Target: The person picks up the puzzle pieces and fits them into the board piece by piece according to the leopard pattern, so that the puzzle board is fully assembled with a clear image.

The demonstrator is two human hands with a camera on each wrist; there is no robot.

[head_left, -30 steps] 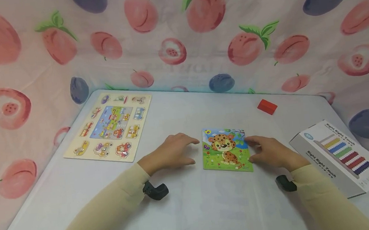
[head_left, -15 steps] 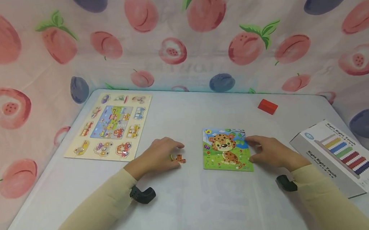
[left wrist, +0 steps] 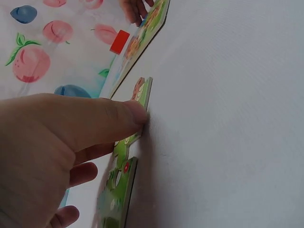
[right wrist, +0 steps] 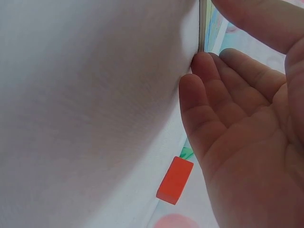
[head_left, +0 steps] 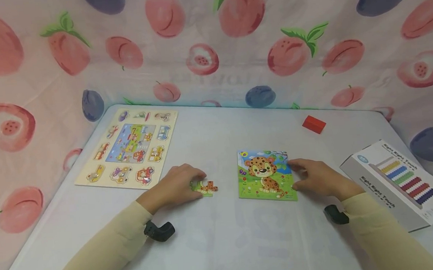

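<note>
In the head view my left hand (head_left: 174, 185) pinches a jigsaw puzzle piece (head_left: 208, 187) printed with orange spotted fur and green grass, low over the white table. The left wrist view shows the thumb on the edge of this piece (left wrist: 144, 92), with a second green puzzle piece (left wrist: 124, 190) close below it. A square leopard picture puzzle (head_left: 267, 175) lies flat on the table to the right. At its right edge rests my right hand (head_left: 319, 178), thumb and fingers apart, fingertips against the edge in the right wrist view.
A wooden vehicle puzzle board (head_left: 126, 148) lies at the back left. Toward the back right sits a red block (head_left: 313, 125). A white and grey box (head_left: 400, 184) stands beside my right forearm. A fruit-patterned cloth (head_left: 201, 34) hangs behind the table.
My left hand has moved left, away from the leopard picture, and puzzle pieces have come into view at its fingertips. The right hand has stayed at the picture's edge.
</note>
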